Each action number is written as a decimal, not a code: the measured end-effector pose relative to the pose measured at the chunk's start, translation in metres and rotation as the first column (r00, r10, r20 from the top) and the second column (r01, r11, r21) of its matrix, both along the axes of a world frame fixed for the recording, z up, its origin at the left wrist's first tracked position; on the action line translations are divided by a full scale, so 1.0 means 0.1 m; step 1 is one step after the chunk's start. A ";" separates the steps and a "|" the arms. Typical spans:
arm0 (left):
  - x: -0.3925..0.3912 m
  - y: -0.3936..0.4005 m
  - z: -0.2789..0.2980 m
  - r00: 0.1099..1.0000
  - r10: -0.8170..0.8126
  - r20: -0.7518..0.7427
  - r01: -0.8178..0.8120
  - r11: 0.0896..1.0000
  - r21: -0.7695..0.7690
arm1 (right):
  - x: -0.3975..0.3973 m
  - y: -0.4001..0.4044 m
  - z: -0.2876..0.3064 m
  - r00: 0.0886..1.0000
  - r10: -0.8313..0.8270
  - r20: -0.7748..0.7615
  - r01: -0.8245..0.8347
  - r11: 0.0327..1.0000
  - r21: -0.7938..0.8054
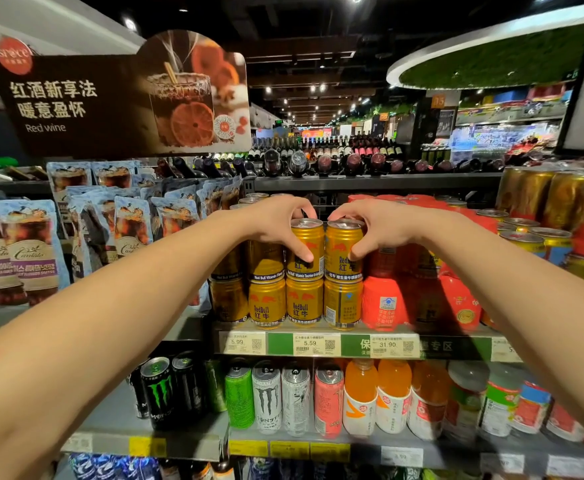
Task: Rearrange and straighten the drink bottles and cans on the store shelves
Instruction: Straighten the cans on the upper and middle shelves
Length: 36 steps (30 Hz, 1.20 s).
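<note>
Left hand (280, 223) and right hand (373, 225) each grip upright gold cans (323, 251).

You've got a grey metal shelf (318, 329) at mid height w/ price tags (309, 344) along its front lip. On it: gold Red Bull cans (304, 301) stacked two high, abt four across at the front. Just right of them, red packs (382, 303) sit on the same board. Far right, more gold cans (526, 241), some in wrapped multipacks.

Lower shelf (186, 441), yellow tags on its edge: black Monster cans (160, 393) at left, then a green can (239, 398), white Monster cans (267, 398), a pink can (328, 401), then orange drink bottles (392, 396) to the right. Far-left shelf carries coffee pouches (24, 251) standing upright.
</note>
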State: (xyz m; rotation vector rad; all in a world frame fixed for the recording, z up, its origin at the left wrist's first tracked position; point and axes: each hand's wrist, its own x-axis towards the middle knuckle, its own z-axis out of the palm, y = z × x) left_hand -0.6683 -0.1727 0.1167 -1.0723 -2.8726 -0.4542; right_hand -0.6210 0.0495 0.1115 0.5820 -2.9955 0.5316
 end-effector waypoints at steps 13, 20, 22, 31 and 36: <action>0.41 -0.15 -0.18 0.962 0.064 -0.267 0.027 0.946 0.324 | 0.33 -0.04 -0.14 0.904 -0.004 -0.427 0.000 1.000 -0.008; 0.93 -0.25 -0.63 0.869 0.079 -0.489 0.209 0.836 0.507 | 0.69 -0.30 -0.62 0.738 0.000 -0.674 -0.222 0.944 -0.243; 1.09 -0.27 -0.87 0.862 0.112 -0.494 0.214 0.803 0.556 | 0.78 -0.35 -0.88 0.732 -0.027 -0.681 -0.234 0.928 -0.289; 1.58 -0.33 -2.22 0.927 0.269 -0.262 0.028 0.647 0.762 | 0.98 -0.42 -2.11 0.901 -0.087 -0.426 -0.126 0.885 -0.448; 1.53 -0.37 -2.89 0.937 0.345 -0.048 -0.191 0.624 0.758 | 0.97 -0.42 -2.68 0.939 -0.219 -0.263 0.083 0.891 -0.445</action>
